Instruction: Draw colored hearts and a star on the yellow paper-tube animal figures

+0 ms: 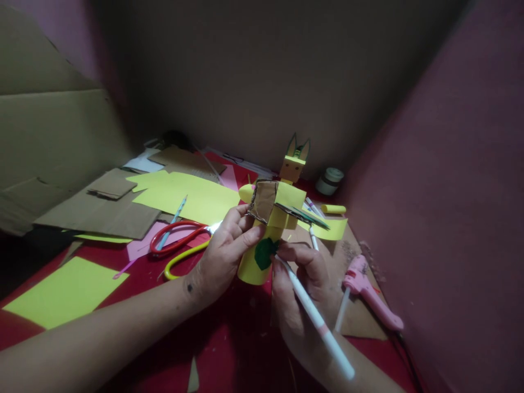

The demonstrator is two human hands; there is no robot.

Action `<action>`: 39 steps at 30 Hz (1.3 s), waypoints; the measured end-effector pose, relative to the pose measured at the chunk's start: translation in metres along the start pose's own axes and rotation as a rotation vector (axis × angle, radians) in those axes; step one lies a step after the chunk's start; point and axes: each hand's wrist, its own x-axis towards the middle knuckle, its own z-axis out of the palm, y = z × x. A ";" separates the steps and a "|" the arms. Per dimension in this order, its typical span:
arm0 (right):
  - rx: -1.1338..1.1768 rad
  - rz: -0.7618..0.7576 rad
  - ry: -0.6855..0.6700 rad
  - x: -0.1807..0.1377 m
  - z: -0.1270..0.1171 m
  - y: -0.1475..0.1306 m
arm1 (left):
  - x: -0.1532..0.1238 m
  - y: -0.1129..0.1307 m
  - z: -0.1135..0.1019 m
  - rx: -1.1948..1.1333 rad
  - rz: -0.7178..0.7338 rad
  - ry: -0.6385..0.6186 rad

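My left hand (pixel 233 245) is closed around a yellow paper and cardboard figure (pixel 254 267), gripping it by its side. The figure has a rolled yellow tube at the bottom, a boxy part with bare brown cardboard above, and a dark green patch (pixel 264 254) on the tube. My right hand (pixel 301 289) pinches a white marker (pixel 321 325) with a pinkish band. The marker's tip end lies close to the green patch; my fingers hide the tip itself. Behind the boxy part rises a small eared cardboard head (pixel 292 168); whether it joins the held figure, I cannot tell.
Scissors (pixel 180 240) with red and yellow handles lie left, beside a blue pencil (pixel 174 221). Yellow paper (pixel 67 292) and cardboard sheets (pixel 98 204) spread across the red table (pixel 229 349). At right are a pink glue gun (pixel 368 292) and a small jar (pixel 329 181).
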 end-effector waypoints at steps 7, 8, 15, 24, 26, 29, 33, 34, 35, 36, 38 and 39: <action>-0.029 0.002 -0.022 -0.001 0.000 -0.002 | 0.000 0.001 0.001 0.000 -0.012 0.001; -0.034 0.004 -0.027 -0.001 0.000 -0.002 | 0.000 0.000 0.001 -0.003 -0.007 -0.004; -0.048 0.012 -0.060 0.001 0.000 -0.004 | -0.001 -0.001 -0.001 0.001 0.018 -0.019; -0.037 -0.004 -0.065 -0.001 0.001 -0.002 | -0.001 -0.001 -0.002 0.009 0.010 -0.016; -0.052 -0.004 -0.065 -0.001 0.001 -0.002 | -0.001 -0.002 -0.002 0.008 0.005 -0.016; -0.057 -0.015 -0.065 -0.002 0.001 -0.002 | -0.001 -0.001 -0.001 0.006 0.003 -0.013; -0.034 0.004 -0.059 -0.003 0.002 -0.001 | -0.001 -0.001 -0.001 0.006 -0.001 -0.010; -0.037 0.005 -0.060 -0.003 0.002 0.000 | -0.001 -0.001 -0.001 0.005 -0.004 -0.014; -0.045 0.000 -0.063 -0.003 0.002 0.000 | -0.001 -0.001 -0.001 0.002 -0.004 -0.020; -0.052 -0.006 -0.067 -0.003 0.002 0.000 | 0.000 -0.001 -0.002 -0.001 -0.001 -0.025; -0.061 -0.014 -0.073 -0.003 0.002 0.000 | 0.000 -0.002 -0.003 0.002 0.004 -0.030; -0.063 -0.011 -0.074 -0.003 0.002 0.000 | 0.000 -0.002 -0.003 0.005 0.005 -0.030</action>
